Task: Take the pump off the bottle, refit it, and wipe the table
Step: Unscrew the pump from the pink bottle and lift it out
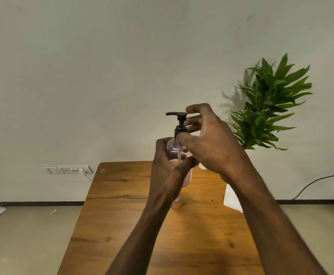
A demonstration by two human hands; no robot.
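A clear bottle (174,150) with pinkish liquid in its lower part stands upright on the wooden table (122,211). My left hand (167,173) is wrapped around the bottle's body. A black pump (179,121) sits on the bottle's neck, its spout pointing left. My right hand (207,139) pinches the pump's black collar between thumb and fingers. A white cloth or paper (230,198) lies at the table's right edge, partly hidden behind my right forearm.
A green leafy plant (269,104) stands at the back right, close to the wall. A wall socket (71,169) sits left of the table, and a black cable (318,180) runs along the right wall. Small scraps lie on the floor at left.
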